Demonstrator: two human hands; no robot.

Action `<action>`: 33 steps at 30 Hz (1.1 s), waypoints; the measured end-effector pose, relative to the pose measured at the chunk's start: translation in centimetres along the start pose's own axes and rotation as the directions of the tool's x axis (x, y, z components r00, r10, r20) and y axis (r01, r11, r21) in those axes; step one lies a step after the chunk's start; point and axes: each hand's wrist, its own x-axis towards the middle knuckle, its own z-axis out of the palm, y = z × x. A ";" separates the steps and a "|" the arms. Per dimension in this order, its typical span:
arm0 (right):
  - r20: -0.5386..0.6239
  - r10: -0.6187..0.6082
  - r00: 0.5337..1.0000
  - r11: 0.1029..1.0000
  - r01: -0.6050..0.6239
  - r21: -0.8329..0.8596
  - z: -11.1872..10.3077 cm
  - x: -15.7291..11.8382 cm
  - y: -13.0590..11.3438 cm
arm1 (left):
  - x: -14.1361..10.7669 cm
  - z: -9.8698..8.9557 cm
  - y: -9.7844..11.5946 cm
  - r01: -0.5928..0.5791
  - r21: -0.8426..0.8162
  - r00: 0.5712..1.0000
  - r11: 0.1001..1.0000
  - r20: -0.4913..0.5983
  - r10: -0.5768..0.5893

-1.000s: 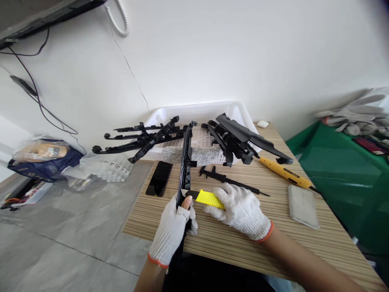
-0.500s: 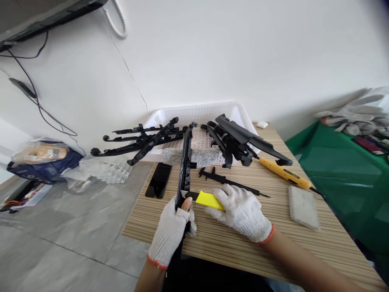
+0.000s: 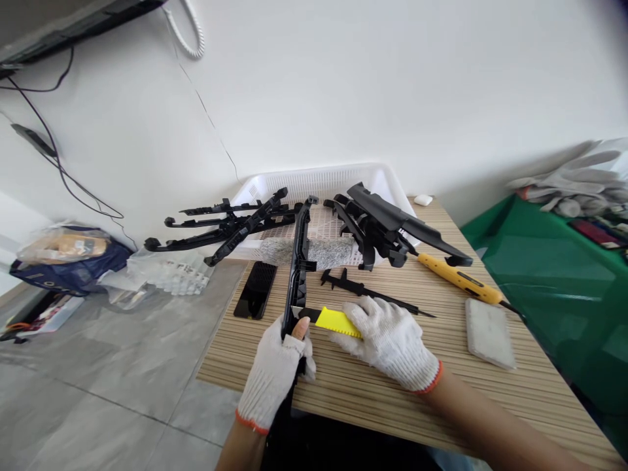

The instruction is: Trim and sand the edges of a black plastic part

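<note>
While the left fingers (image 3: 301, 328) grip a black strip (image 3: 296, 281) and the right fingers (image 3: 360, 313) a yellow knife (image 3: 336, 321), a caliper (image 3: 360, 288) and basket (image 3: 314, 176) lie beyond, mid-frame.

White knit gloves (image 3: 405, 356), hemmed in orange, cover the left hand (image 3: 275, 366) and right hand (image 3: 380, 337); the left thumb (image 3: 301, 328) shows bare.

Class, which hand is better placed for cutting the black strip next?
Probably the right hand: it holds the yellow knife, blade at the black strip; the left hand grips that strip.
</note>
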 end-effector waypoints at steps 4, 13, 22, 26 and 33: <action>-0.014 0.001 1.000 1.000 -0.001 -0.002 0.1 -0.1 0.0 | 0.0 -0.1 -0.1 0.009 0.023 1.000 1.000 -0.001 -0.009; 0.031 0.022 0.999 0.996 -0.024 0.081 0.4 -0.2 0.1 | -0.1 -0.2 0.1 0.011 0.000 1.000 1.000 0.026 -0.011; 0.412 0.050 0.910 0.604 -0.355 0.713 -0.6 0.3 1.8 | -0.1 -0.5 0.1 0.000 0.066 1.000 0.998 -0.008 0.001; 0.526 -0.013 0.850 0.397 -0.479 0.783 -1.0 0.8 2.1 | -0.3 -0.4 0.4 0.000 0.042 1.000 0.999 0.015 -0.001; 0.565 -0.012 0.825 0.388 -0.517 0.763 -0.8 0.9 2.0 | -0.4 -0.3 0.2 -0.025 0.130 1.000 0.991 -0.008 0.026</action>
